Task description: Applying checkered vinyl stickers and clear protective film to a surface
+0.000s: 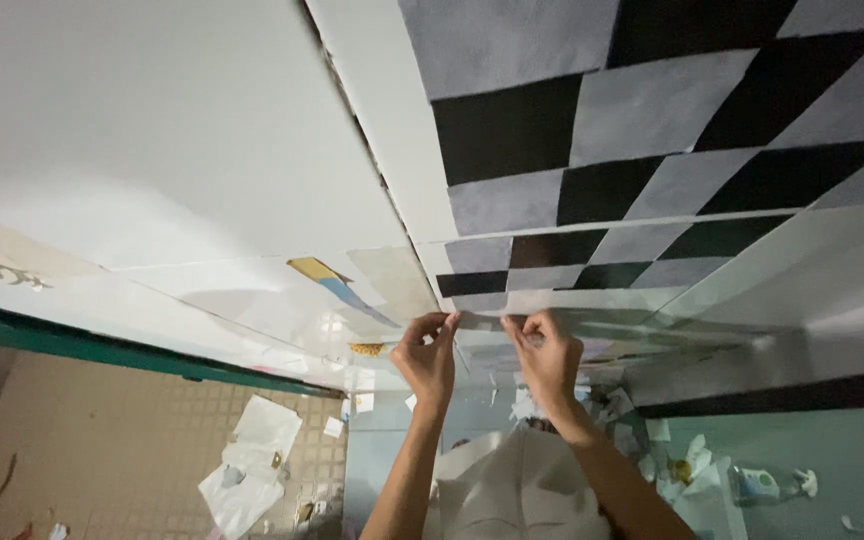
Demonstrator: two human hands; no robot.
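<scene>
My left hand (pixel 430 355) and my right hand (pixel 550 352) are raised side by side against a wall painted in black and grey checks (pixel 592 190). Each hand pinches the end of a thin pale strip (pixel 482 322), tape or paper, lying along the lower edge of the checks. The strip spans the short gap between my fingertips. Both forearms come up from the bottom of the view. A white band (pixel 377 120) runs beside the checks.
A plain white wall (pixel 152 130) fills the left, edged by a green band (pixel 102 345). Below lie a brownish tiled floor (pixel 102 450), crumpled white paper (pixel 252 460), paper scraps (pixel 652 440) and a small bottle (pixel 757 485) on a teal surface.
</scene>
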